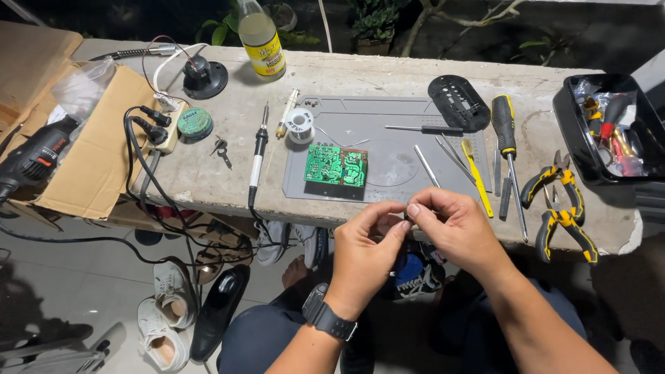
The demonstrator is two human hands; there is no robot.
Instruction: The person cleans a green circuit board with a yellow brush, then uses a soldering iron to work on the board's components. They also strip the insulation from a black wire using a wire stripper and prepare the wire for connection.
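Both hands, left hand (365, 242) and right hand (450, 225), are pinching something tiny at lower centre, below the green circuit board (336, 166); steadying wrists against the counter (228, 181) edge would help.

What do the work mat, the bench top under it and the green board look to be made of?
Work mat: grey, matte, moulded recesses, probably silicone or rubber. Bench top: rough, pale, chipped at the edge, looks like concrete. Green board: glossy green laminate with pale printed traces, apparently a fibreglass circuit board. Both hands pinch something too small to identify.
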